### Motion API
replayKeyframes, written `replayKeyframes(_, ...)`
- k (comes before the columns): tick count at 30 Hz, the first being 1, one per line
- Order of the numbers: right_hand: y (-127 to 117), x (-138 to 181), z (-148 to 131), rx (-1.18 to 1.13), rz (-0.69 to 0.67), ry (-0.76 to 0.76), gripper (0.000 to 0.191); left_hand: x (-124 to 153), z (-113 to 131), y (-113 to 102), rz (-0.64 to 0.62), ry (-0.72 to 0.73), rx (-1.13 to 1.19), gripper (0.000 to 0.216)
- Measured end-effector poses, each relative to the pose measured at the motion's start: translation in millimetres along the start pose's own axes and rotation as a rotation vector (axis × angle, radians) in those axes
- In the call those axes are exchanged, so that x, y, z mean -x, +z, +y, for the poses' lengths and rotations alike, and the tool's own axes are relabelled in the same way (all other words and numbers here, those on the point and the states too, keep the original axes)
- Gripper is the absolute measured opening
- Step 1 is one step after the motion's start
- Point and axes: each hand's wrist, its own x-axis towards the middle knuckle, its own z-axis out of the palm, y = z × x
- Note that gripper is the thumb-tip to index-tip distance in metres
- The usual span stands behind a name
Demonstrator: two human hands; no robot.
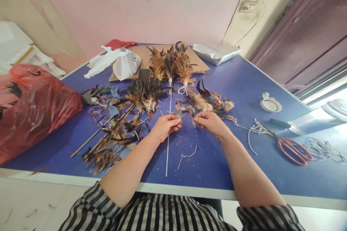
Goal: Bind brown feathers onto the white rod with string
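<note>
My left hand (168, 127) is closed in a pinch on a small brown feather (178, 110), just over the blue table. To its right, my right hand (210, 122) pinches another feather (192, 113), dark and mottled. Under my left hand a thin white stick (167, 155) runs towards me. Beyond my hands lie a bunch of dark feathers (148, 95) and a pale brown feather bundle (210, 101). Loose brown feathers (108, 149) are heaped by my left forearm. A short piece of white string (187, 156) rests between my arms.
Golden-brown feather bundles (170, 61) lie on cardboard (199, 61) at the back. Red-handled scissors (294, 151), a green-handled knife (280, 123) and a tape roll (271, 104) are at right. A red plastic bag (40, 104) bulges at left, near a white bag (126, 64).
</note>
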Motion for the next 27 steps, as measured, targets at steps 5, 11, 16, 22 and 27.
replayKeyframes(5,21.6,-1.7,0.4,-0.34,0.072,-0.027,0.027,4.3,-6.3,5.2,-0.087,-0.07,0.012,0.016)
replayKeyframes(11,43.5,1.7,-1.2,-0.252,0.226,-0.093,0.027,5.6,-10.1,8.4,-0.095,-0.077,0.014,0.018)
replayKeyframes(16,48.0,4.6,-3.5,-0.211,0.231,-0.099,0.022,3.2,-12.8,8.7,-0.083,-0.072,0.025,0.019)
replayKeyframes(22,48.3,3.8,-1.2,-0.388,0.171,-0.067,0.023,2.6,-11.1,8.3,-0.082,-0.08,0.088,0.016)
replayKeyframes(27,37.6,1.8,-2.5,-0.684,0.134,-0.06,0.022,0.7,-7.5,6.1,-0.041,-0.104,0.168,0.018)
